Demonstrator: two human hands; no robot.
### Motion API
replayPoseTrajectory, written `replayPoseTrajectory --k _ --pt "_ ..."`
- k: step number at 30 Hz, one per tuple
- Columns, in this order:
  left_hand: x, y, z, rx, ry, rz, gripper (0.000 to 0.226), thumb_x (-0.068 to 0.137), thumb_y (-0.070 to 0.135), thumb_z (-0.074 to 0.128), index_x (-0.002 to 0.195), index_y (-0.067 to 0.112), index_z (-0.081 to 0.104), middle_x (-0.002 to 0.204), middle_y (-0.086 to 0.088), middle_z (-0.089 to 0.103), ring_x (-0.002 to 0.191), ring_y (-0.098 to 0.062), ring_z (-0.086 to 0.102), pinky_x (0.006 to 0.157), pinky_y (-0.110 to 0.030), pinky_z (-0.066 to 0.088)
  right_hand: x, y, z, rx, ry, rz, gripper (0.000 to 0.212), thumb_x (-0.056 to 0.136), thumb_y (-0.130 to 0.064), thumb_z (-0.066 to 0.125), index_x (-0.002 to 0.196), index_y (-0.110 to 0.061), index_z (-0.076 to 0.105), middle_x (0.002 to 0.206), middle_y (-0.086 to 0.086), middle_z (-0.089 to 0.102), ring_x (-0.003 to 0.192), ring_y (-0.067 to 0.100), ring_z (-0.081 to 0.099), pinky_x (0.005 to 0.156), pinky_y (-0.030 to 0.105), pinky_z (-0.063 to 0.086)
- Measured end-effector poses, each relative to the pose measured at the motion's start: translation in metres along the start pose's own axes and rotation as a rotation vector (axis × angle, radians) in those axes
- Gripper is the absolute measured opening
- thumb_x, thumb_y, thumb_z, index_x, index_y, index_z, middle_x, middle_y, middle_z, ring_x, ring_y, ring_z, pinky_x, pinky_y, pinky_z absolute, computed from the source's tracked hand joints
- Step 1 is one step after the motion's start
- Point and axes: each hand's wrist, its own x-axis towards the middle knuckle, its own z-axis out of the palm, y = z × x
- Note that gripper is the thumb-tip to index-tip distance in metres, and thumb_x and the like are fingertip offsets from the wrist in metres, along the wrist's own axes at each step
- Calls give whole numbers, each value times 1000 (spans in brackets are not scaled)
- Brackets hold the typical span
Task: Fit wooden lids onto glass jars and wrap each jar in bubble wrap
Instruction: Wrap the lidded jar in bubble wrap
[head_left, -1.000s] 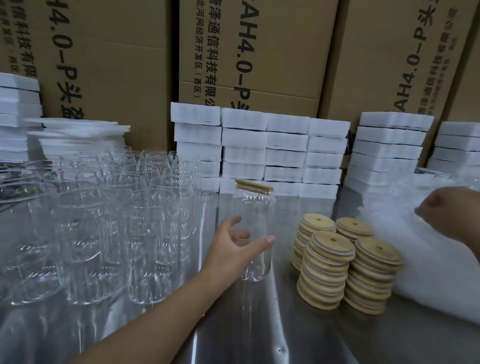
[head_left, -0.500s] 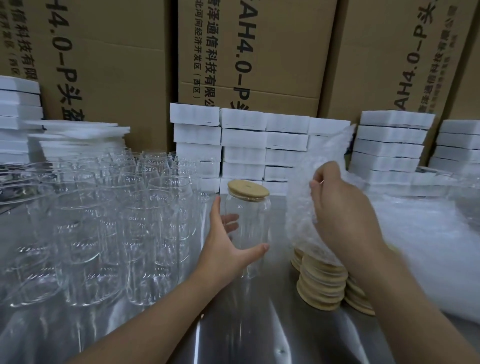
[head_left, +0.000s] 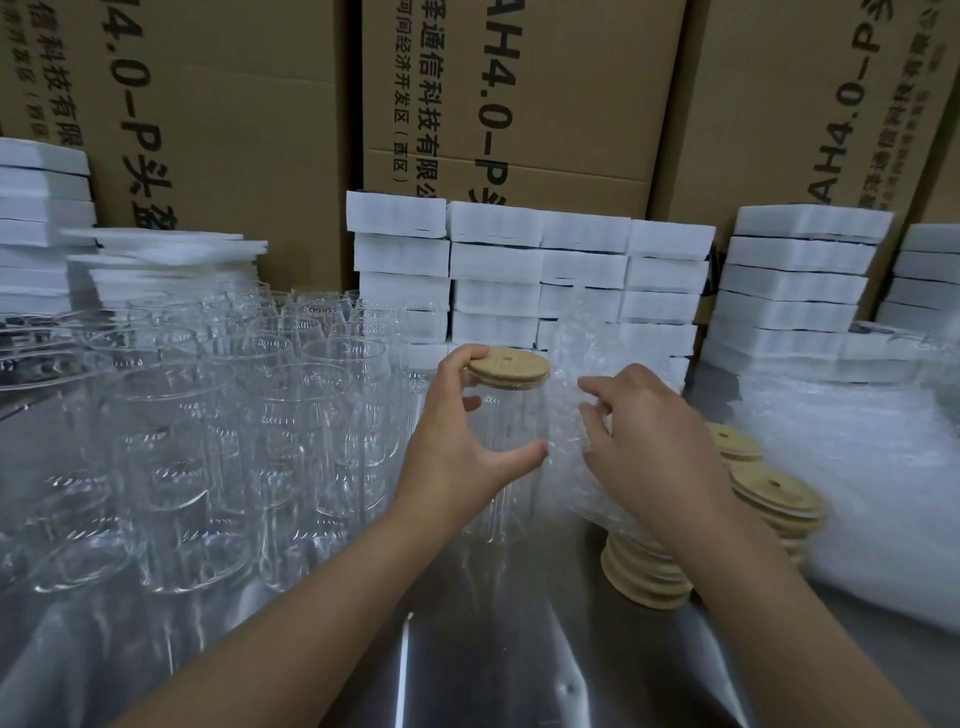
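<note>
A steel bench (head_left: 467, 675) is seen nearest, crossed by both bare forearms. Short stacks of spare lids (head_left: 649, 577) are stood on it to the right, partly hidden behind the right wrist. Just beyond, an upright glass jar (head_left: 509, 415) is gripped by the left hand (head_left: 457, 457). The thumb is laid across its front, the fingers (head_left: 457, 364) are curled round its far side, and one fingertip is rested on the edge of the wooden lid (head_left: 514, 366) seated on its mouth. Whether the jar is stood on the bench cannot be told. A sheet of bubble wrap (head_left: 571, 353) is pinched in the curled fingers of the right hand (head_left: 654, 447) and held against the jar's right side. A loose pile of wrap (head_left: 857, 493) is heaped further right, and rows of open jars (head_left: 208, 415) are crowded at the left. Behind these, white foam blocks (head_left: 519, 270) are stacked against printed cardboard cartons (head_left: 519, 104).
</note>
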Motion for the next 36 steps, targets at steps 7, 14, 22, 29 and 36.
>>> replayPoseTrajectory --k 7,14,22,29,36 --pt "-2 0 2 -22 3 4 86 61 36 84 122 55 26 121 30 41 114 1 49 87 -16 42 2 0 -1 78 -25 34 41 98 -25 45 139 -19 49 127 4 48 104 22 56 84 29 42" --pt "-5 1 -2 50 33 56 94 64 26 89 124 52 21 126 19 42 116 -8 52 90 -21 45 -2 -2 1 278 -186 187 58 93 -34 47 147 -18 32 136 -1 36 106 19 54 81 26 35" --pt "-4 39 -15 -211 268 305 82 69 23 81 125 45 24 133 29 33 125 -8 50 105 -26 44 -14 -18 33 358 -539 179 40 84 -8 50 124 -7 51 118 17 54 103 32 59 83 32 51" --pt "-14 41 -12 -252 230 331 84 68 15 80 127 36 25 135 15 35 127 -8 47 106 -30 45 -20 -9 57 379 -645 127 71 78 -33 72 130 -17 27 102 -7 52 92 10 56 64 16 44" --pt "-14 41 -16 -343 208 282 86 67 19 83 126 43 26 136 17 37 126 -17 52 108 -44 44 -24 -16 83 270 -401 71 17 89 -16 47 80 -10 60 86 7 68 89 25 63 75 28 45"
